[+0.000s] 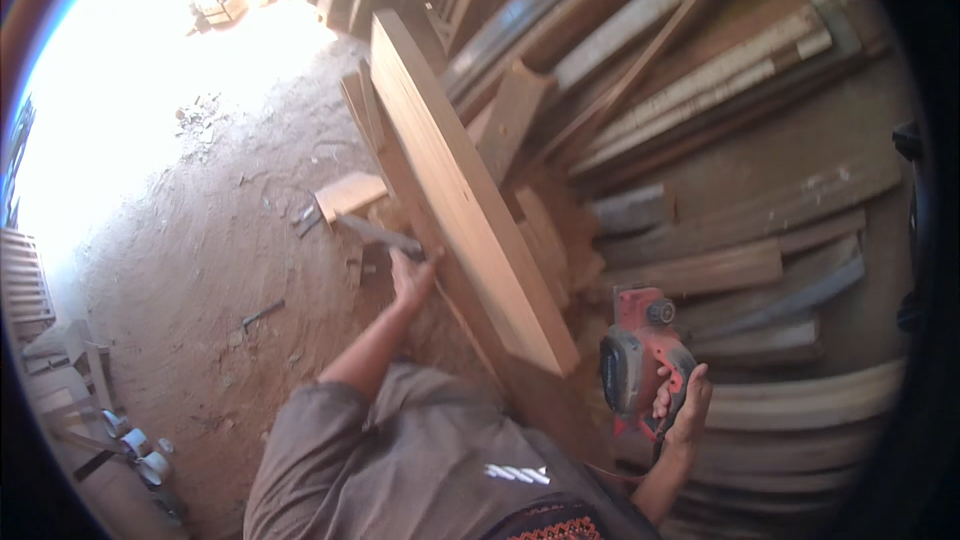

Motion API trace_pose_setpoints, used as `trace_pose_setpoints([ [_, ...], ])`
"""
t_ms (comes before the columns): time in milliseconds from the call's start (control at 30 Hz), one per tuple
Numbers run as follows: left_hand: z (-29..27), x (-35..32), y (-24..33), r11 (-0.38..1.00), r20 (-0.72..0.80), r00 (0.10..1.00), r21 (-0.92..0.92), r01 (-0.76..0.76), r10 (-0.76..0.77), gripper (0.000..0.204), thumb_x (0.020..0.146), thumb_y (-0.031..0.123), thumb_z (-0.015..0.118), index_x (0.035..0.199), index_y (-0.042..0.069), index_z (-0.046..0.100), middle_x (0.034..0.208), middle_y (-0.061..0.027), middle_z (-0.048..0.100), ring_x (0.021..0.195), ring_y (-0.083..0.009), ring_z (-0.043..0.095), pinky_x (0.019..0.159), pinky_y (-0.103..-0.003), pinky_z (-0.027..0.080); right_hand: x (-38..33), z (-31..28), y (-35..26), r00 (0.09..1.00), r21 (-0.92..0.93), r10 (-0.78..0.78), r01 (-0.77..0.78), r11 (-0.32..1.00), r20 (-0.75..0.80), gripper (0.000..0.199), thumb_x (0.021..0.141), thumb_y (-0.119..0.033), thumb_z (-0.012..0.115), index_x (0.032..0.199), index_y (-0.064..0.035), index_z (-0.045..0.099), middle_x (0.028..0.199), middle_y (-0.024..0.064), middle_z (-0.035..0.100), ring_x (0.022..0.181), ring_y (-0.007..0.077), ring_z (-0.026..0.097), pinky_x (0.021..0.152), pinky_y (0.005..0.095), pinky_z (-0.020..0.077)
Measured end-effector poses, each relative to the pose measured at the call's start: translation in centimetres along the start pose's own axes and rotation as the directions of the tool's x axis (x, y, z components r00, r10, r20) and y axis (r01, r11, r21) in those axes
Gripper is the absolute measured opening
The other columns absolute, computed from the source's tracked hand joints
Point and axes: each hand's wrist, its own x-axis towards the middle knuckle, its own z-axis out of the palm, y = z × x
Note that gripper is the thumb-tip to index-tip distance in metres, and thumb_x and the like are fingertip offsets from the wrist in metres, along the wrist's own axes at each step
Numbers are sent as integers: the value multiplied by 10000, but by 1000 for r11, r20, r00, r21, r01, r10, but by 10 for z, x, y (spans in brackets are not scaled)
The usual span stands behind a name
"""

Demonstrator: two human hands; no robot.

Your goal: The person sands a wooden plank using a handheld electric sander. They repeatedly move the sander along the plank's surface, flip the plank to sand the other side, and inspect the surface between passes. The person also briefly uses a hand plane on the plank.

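Observation:
My right hand [690, 408] is wrapped round the handle of a red and black electric hand planer [640, 355], held up to the right of a long timber beam [465, 195]. The pale, squared beam lies slantwise on a narrow wooden support [408, 180]. On the beam's left side, my left hand [412, 278] is closed at the near end of a narrow, flat greyish bar [378, 232]. Whether that bar is wood or metal I cannot tell. The planer is apart from the beam.
Stacked boards [700, 270] and planks fill the right side and the back right. A wooden block [350, 195] sits left of the support. A small dark tool [263, 314] lies on the dirt floor [200, 260]. White round items [150, 460] stand at the lower left.

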Motion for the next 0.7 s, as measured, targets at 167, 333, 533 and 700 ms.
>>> trace_pose_setpoints([
  [167,-50,-24,-17,892,54,989,-427,147,-137,439,866,101,736,1246,19,532,1007,-93,633,869,-160,640,727,-338,543,-71,-64,98,984,-18,140,-143,990,-113,632,1077,-608,469,1028,2,625,598,4,484,459,92,455,441,259,392],
  [333,-130,-65,11,722,-182,960,-691,28,-211,500,831,-41,560,1327,11,533,947,-53,590,884,-187,617,789,-360,524,-100,-88,176,945,18,319,-318,948,-73,482,1089,-456,538,1026,10,641,614,-7,515,491,79,469,457,262,389],
  [533,-132,-135,79,867,-169,904,-259,-426,393,514,1005,98,627,1502,97,494,1244,-29,574,1180,-150,569,946,-347,506,-60,-97,230,938,31,324,-330,943,123,413,1087,-407,559,1037,-4,633,633,-9,550,539,74,519,477,259,408],
  [700,-108,-192,120,853,53,865,-209,-479,499,474,1009,143,702,1452,55,560,1063,-43,661,993,-121,675,855,-300,564,-65,-95,243,965,-78,231,-222,972,121,353,1083,-370,571,1008,-30,624,633,-12,556,552,90,541,508,285,436],
])
